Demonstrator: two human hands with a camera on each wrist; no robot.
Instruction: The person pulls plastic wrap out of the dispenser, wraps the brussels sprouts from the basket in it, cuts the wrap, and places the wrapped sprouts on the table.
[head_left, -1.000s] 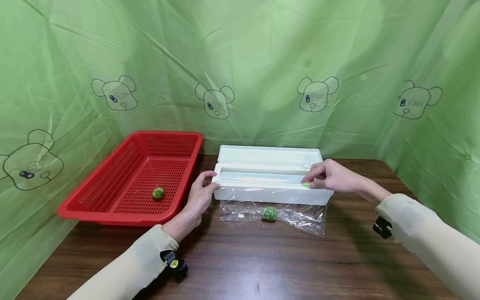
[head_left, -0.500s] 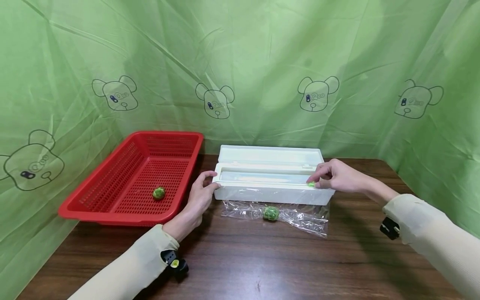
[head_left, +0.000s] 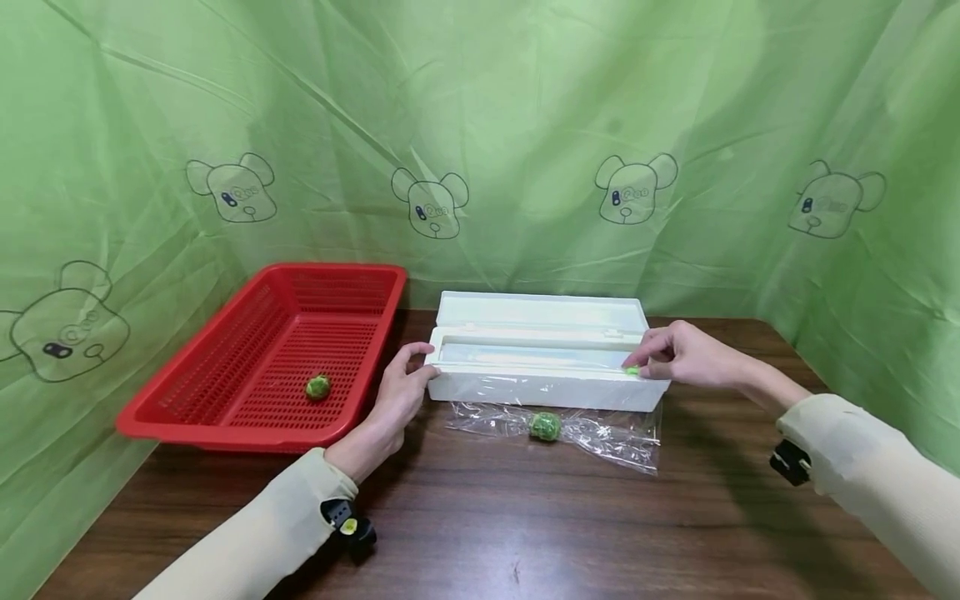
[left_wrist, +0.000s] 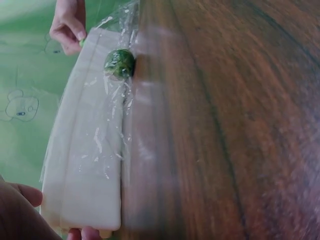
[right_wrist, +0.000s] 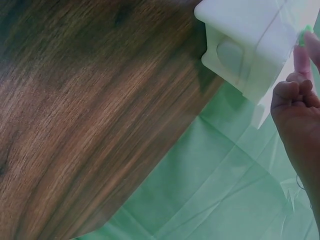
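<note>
A white cling film dispenser [head_left: 547, 392] stands on the table with its lid raised at the back. My left hand [head_left: 393, 400] grips its left end between thumb and fingers. Near the right end of its front edge, my right hand [head_left: 682, 357] pinches a small green slide cutter [head_left: 632, 371]. Clear cling film [head_left: 611, 442] hangs over the front and spreads onto the table. Within the film sits a Brussels sprout [head_left: 545, 426], its plastic covering glistening in the left wrist view. Fingers partly hide the cutter.
Left of the dispenser stands a red perforated basket [head_left: 240, 435] with one Brussels sprout [head_left: 317, 387] on its floor. Green printed sheeting [head_left: 517, 208] hangs behind and at both sides of the brown wooden table [head_left: 570, 533].
My right hand has slid the green cutter rightward along the dispenser's front edge. The film and the sprout in it have shifted slightly right. My left hand keeps its place.
</note>
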